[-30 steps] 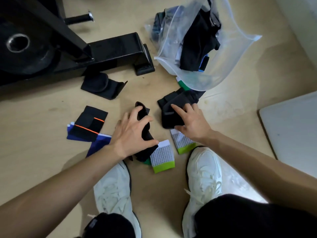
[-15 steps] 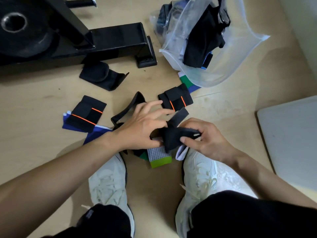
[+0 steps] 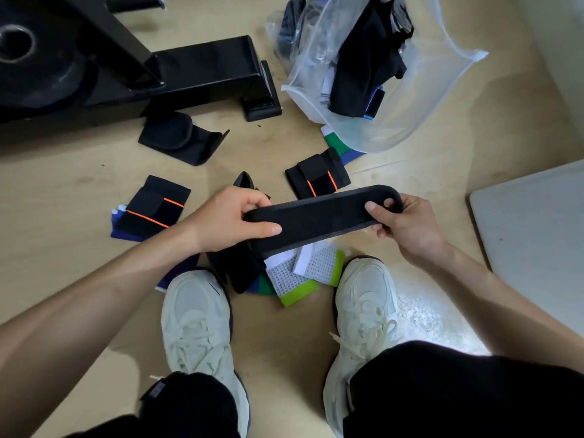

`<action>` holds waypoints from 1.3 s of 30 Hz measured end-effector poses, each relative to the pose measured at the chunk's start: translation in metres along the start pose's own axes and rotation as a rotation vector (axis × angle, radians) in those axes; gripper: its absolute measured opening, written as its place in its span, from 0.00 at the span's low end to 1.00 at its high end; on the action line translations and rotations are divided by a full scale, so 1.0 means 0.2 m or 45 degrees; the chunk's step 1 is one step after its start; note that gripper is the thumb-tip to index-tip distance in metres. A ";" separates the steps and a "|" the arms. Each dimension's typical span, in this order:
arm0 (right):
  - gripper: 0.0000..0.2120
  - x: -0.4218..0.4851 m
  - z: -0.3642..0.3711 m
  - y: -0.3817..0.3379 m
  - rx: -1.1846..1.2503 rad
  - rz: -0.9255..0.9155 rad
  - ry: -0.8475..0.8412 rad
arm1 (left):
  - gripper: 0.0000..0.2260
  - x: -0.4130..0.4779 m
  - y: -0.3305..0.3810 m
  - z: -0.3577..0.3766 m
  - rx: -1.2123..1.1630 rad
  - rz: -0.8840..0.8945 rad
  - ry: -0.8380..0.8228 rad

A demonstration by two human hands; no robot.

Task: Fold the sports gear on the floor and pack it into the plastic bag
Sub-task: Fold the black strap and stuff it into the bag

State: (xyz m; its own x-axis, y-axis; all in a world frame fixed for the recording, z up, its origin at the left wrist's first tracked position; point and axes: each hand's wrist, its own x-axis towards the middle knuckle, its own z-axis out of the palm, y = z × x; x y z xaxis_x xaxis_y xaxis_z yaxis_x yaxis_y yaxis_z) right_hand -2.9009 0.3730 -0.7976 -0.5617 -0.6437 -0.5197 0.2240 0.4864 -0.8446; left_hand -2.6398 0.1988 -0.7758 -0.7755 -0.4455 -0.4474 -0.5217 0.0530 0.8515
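Head view: person holds long black strap (image 3: 316, 216) stretched flat between both hands, above floor, just beyond white shoes (image 3: 196, 314). Left hand (image 3: 227, 219) grips strap's left end, thumb on top, fingers curled under. Right hand (image 3: 407, 226) pinches rounded right end, thumb on top. Plastic bag (image 3: 410, 121) lies far right, mouth open, dark clothing inside. Orange-striped wrap (image 3: 317, 177) folded on floor just beyond strap; second orange-striped wrap (image 3: 155, 207) at left. Grey-green socks (image 3: 294, 279) on floor beneath strap.

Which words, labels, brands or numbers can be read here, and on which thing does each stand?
None can be read.
The tag on the shorts: too blurred to read.
The strap and the bag: no print visible.
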 end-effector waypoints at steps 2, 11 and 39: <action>0.17 0.01 -0.01 0.02 0.020 0.052 0.040 | 0.06 0.00 0.00 -0.03 0.008 -0.043 0.006; 0.15 0.03 -0.03 0.03 0.211 0.136 0.177 | 0.10 -0.03 0.00 -0.15 -0.056 -0.194 -0.022; 0.07 -0.09 0.13 -0.08 -0.103 -0.113 -0.727 | 0.08 -0.06 0.00 -0.04 -0.972 -0.009 0.416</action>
State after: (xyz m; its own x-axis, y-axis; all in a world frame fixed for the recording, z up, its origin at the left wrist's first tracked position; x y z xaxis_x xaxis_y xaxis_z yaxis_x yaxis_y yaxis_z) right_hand -2.8729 0.3618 -0.7788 -0.0520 -0.8898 -0.4534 0.1213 0.4451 -0.8872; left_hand -2.6289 0.1971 -0.7682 -0.5692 -0.6871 -0.4515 -0.0498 -0.5193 0.8531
